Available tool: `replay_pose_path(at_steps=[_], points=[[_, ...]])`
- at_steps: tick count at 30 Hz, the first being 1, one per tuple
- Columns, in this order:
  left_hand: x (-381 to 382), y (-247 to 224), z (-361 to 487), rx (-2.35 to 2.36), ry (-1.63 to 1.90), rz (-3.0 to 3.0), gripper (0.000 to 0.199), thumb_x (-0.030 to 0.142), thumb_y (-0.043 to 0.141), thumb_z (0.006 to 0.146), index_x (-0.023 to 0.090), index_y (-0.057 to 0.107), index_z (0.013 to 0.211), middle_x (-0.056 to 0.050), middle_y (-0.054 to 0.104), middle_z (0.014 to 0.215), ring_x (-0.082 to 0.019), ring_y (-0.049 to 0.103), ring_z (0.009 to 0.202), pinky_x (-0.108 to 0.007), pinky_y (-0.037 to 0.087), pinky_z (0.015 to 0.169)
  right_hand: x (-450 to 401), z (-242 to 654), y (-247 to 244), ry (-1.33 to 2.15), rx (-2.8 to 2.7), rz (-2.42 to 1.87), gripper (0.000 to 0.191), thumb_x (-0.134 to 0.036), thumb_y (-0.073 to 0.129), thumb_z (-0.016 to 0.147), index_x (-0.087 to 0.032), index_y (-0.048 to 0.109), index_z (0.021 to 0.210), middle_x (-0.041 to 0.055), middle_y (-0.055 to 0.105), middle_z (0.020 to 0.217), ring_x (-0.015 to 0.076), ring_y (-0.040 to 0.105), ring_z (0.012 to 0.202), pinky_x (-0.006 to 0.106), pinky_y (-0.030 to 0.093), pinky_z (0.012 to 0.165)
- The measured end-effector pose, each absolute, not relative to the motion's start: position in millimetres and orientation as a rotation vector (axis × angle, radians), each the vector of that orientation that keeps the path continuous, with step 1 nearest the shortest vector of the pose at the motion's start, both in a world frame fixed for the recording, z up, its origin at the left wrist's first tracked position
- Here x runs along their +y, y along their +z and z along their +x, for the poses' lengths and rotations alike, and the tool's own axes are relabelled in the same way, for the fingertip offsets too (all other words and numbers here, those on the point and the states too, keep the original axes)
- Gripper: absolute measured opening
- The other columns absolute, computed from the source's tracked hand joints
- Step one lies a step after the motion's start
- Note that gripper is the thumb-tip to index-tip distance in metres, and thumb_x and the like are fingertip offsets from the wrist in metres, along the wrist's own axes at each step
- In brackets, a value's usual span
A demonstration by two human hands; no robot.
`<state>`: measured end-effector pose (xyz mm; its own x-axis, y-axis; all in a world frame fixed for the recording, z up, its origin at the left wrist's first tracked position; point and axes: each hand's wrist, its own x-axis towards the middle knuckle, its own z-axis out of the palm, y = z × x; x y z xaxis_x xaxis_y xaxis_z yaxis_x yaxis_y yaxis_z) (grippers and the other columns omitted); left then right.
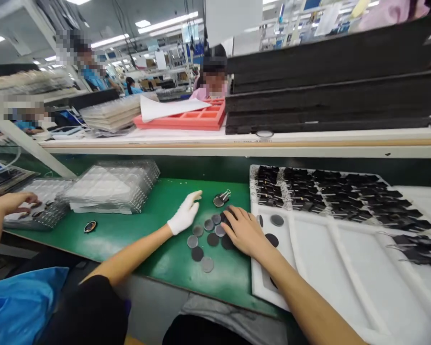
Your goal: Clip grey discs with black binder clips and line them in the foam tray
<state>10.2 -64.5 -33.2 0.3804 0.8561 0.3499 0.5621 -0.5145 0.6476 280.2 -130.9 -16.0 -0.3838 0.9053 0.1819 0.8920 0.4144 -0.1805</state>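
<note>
My left hand (185, 212), in a white glove, hovers or rests over the green mat with its fingers stretched out and nothing seen in them. Bare and spread, my right hand (244, 232) lies over some dark round discs at the edge of the white foam tray (256, 282); its fingertips touch them. Between the hands are scattered several grey discs (192, 241) and black discs (197, 254). Just beyond them sits a small round part with metallic prongs (221, 198). More discs (277, 220) lie in the tray's near-left compartment.
The tray's far rows hold many black parts with wires (309, 191). Stacked clear plastic trays (111, 187) stand at the left. A co-worker's hand (16, 203) reaches over another stack, near a round part (90, 226). A shelf (201, 147) crosses above, bearing a red tray (187, 122) and black foam (326, 100).
</note>
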Motion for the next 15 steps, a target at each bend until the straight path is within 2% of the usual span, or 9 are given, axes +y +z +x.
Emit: replay_pose_path(at_steps=[1,2,4,5,7,10,15], points=[[-83.8,-35.2,-2.8,1.179,0.883,2.289,0.060,0.037,0.037,0.107,0.021,0.040,0.165,-0.020,0.048,0.167,-0.030,0.054,0.152,-0.056,0.047,0.124,-131.0,280.3,-15.4,0.082,-2.408,-1.595,0.057,-0.044,0.037,0.116,-0.013,0.058,0.158,0.0197,0.053,0.168,0.0374,0.051,0.153,0.051,0.046,0.119],[-102.8,-36.0,-13.7,1.134,0.800,2.389,0.067,0.040,0.048,0.103,0.023,0.037,0.167,-0.021,0.039,0.173,-0.035,0.042,0.160,-0.060,0.043,0.126,-131.0,280.2,-15.2,0.088,-2.410,-1.612,0.058,-0.044,0.036,0.116,-0.011,0.055,0.160,0.0209,0.050,0.169,0.0375,0.049,0.155,0.051,0.045,0.120],[-134.0,-34.4,-24.4,1.045,0.568,2.610,0.104,0.055,0.078,0.081,0.023,0.034,0.170,-0.025,0.024,0.179,-0.050,0.025,0.166,-0.073,0.036,0.126,-131.7,279.8,-15.4,0.094,-2.436,-1.616,0.059,-0.043,0.034,0.116,-0.009,0.054,0.160,0.0237,0.050,0.168,0.0379,0.052,0.152,0.053,0.045,0.119],[-143.7,-32.4,-22.7,1.004,0.442,2.718,0.114,0.061,0.086,0.071,0.024,0.039,0.168,-0.026,0.025,0.178,-0.057,0.019,0.165,-0.079,0.034,0.123,-132.5,279.5,-15.2,0.088,-2.446,-1.606,0.057,-0.042,0.034,0.117,-0.008,0.056,0.158,0.0246,0.052,0.166,0.0381,0.055,0.149,0.054,0.046,0.117],[-149.4,-28.1,-6.6,1.036,0.257,2.842,0.121,0.063,0.093,0.062,0.023,0.045,0.166,-0.028,0.028,0.177,-0.062,0.016,0.164,-0.082,0.033,0.120,-135.2,278.7,-13.9,0.066,-2.444,-1.577,0.053,-0.040,0.036,0.116,-0.009,0.060,0.152,0.0249,0.060,0.158,0.0380,0.061,0.140,0.053,0.049,0.112],[-134.5,-24.0,32.9,1.025,0.126,2.912,0.119,0.068,0.090,0.066,0.016,0.047,0.164,-0.032,0.031,0.175,-0.061,0.020,0.164,-0.078,0.033,0.123,-138.6,276.8,-9.6,0.070,-2.430,-1.561,0.045,-0.036,0.037,0.116,-0.011,0.065,0.142,0.0211,0.070,0.138,0.0354,0.067,0.123,0.049,0.053,0.100],[-112.9,-26.0,69.6,0.857,0.219,2.954,0.124,0.070,0.085,0.072,0.010,0.037,0.168,-0.034,0.034,0.173,-0.056,0.028,0.164,-0.073,0.033,0.127,-136.0,273.6,-7.2,0.106,-2.429,-1.621,0.027,-0.018,0.044,0.109,-0.010,0.067,0.122,0.0172,0.069,0.116,0.0322,0.066,0.103,0.046,0.055,0.091]])
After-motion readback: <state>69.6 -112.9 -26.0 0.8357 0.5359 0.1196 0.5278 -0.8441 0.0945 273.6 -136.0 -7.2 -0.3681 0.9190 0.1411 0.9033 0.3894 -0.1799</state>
